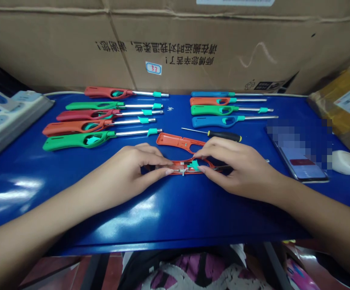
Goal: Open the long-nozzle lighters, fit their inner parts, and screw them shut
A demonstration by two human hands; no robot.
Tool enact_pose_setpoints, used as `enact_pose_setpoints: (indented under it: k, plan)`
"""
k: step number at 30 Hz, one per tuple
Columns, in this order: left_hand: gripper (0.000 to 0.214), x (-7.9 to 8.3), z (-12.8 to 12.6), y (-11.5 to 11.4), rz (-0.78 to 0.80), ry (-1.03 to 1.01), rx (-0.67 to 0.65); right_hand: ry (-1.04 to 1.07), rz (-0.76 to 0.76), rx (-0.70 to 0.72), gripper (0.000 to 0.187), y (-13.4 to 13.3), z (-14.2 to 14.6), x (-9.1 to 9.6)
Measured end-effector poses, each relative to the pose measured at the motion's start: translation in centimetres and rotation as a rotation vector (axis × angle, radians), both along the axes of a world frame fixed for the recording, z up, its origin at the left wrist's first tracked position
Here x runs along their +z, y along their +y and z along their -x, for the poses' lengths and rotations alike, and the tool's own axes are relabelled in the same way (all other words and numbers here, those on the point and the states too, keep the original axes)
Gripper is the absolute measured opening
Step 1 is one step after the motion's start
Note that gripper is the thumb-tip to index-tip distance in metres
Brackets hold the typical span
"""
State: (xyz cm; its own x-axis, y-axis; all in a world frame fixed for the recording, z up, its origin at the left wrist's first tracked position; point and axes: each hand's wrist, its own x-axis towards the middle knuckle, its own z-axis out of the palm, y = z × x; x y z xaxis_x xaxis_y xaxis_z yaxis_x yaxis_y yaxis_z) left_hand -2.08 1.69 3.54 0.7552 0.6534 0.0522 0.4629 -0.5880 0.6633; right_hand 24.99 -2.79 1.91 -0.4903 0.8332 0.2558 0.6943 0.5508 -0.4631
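Observation:
An opened orange gas lighter [177, 172] lies at the middle of the blue table with its inner parts showing. My left hand [132, 167] pinches its left end between thumb and fingers. At the other end, my right hand [241, 165] closes on the lighter's frame, thumb beside the teal trigger [194, 164]. A small whitish valve piece [183, 171] sticks out at the near edge. Just behind lies the loose orange half shell [171, 139], its inner side up. Fingers cover part of the lighter and most of its metal tube.
Several assembled lighters [78, 140] lie in a left group, and more lighters [214, 121] at the right. A screwdriver [224, 136] and small screws [170, 108] lie between. Phone [298, 157], white mouse [348, 162], power strip [14, 119] and cardboard box [175, 76] border the table.

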Motion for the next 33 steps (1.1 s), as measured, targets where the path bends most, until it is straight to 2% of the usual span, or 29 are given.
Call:
enact_pose_setpoints:
  k: [3, 6, 12, 17, 22, 28, 33]
  plan:
    - [0.024, -0.3, -0.1, 0.0, -0.054, 0.021, -0.012, -0.034, -0.029, 0.033, 0.022, 0.1, -0.1, 0.0]
    - [0.023, -0.5, -0.2, -0.1, -0.093, 0.022, 0.002, -0.069, -0.054, 0.131, 0.025, 0.2, -0.1, -0.2]
    - [0.018, -0.5, -0.1, 0.0, -0.123, 0.0, 0.013, -0.237, -0.134, 0.263, 0.037, 0.0, -0.4, 0.0]
    - [0.018, -0.6, 0.0, -0.1, -0.185, -0.002, -0.013, -0.365, -0.147, 0.351, 0.038, -0.4, -0.4, 0.4]
    - [0.019, -0.7, -0.1, -0.2, -0.256, 0.008, -0.044, -0.373, -0.083, 0.351, 0.043, -0.5, -0.3, 0.3]
    - [0.02, -0.3, 0.0, -0.1, -0.245, 0.033, -0.04, -0.343, -0.141, 0.331, 0.038, -0.3, -0.4, 0.1]
    - [0.02, 0.6, 0.6, 0.3, -0.249, 0.069, -0.026, -0.295, -0.169, 0.23, 0.039, 0.0, -0.7, 0.1]
